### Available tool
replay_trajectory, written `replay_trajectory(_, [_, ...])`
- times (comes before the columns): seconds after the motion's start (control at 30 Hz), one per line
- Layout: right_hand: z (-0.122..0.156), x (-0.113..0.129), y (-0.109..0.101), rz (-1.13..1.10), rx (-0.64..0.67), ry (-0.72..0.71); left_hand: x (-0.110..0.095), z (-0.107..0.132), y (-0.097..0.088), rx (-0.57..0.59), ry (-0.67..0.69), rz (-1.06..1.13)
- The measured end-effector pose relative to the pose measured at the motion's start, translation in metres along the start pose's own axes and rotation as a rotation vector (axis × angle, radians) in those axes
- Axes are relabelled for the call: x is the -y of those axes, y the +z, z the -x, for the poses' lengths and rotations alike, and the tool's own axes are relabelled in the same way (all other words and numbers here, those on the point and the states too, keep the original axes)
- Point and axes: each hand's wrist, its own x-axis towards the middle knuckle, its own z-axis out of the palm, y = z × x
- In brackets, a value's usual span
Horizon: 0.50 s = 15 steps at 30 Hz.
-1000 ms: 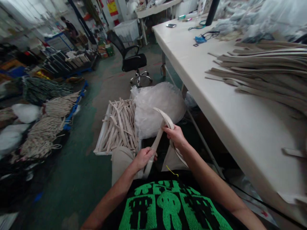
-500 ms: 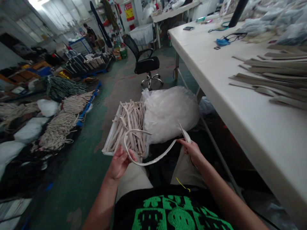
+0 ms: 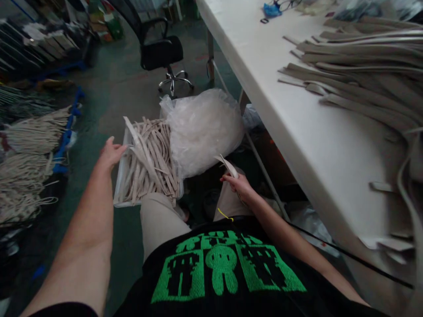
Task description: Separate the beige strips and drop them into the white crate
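My left hand (image 3: 113, 154) reaches over the left rim of a white plastic bin (image 3: 119, 193), thumb and fingers apart. Close to its fingertips, a pale flat strap (image 3: 142, 152) lies across the top of the pile of beige straps (image 3: 161, 145) in the bin. Whether the fingertips still touch that strap is hard to see. Above my right thigh, my right hand (image 3: 240, 185) is closed around another pale strap (image 3: 228, 165), whose ends stick up past the fingers toward the plastic bag.
A large clear bag (image 3: 206, 132) bulges against the bin's right side. To the right runs a white table (image 3: 264, 88) bearing a heap of long grey-beige straps (image 3: 357, 66). Beyond the bin stands a black office chair (image 3: 161, 53). Bundled cords (image 3: 36, 132) lie at left.
My left hand has moved from the strap loop before me out to the bin's left side, and a strap now lies on the pile. My right hand still grips a strap. The view has tilted down.
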Motion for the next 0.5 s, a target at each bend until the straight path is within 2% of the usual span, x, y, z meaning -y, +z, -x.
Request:
replay_trajectory(0.07, [-0.001,0.0,-0.001,-0.018,0.007,-0.001,0.006,0.001,0.025,0.04,-0.06,0.074])
replay_trajectory(0.17, [-0.003,0.001,-0.003,-0.064,0.015,0.016,0.02,0.033,0.075,0.191,-0.175,0.176])
replay_trajectory(0.27, [-0.005,0.004,-0.005,-0.12,0.011,0.018,0.04,0.093,0.127,0.371,-0.428,0.368])
replay_trajectory(0.3, [-0.006,0.005,-0.007,-0.139,0.008,0.013,0.047,0.117,0.142,0.412,-0.445,0.384])
replay_trajectory(0.4, [-0.001,0.006,-0.012,-0.18,-0.006,-0.008,0.069,0.19,0.171,0.546,-0.424,0.387])
replay_trajectory(0.5, [0.005,0.004,-0.015,-0.21,-0.023,-0.019,0.093,0.245,0.181,0.826,-0.3,0.231])
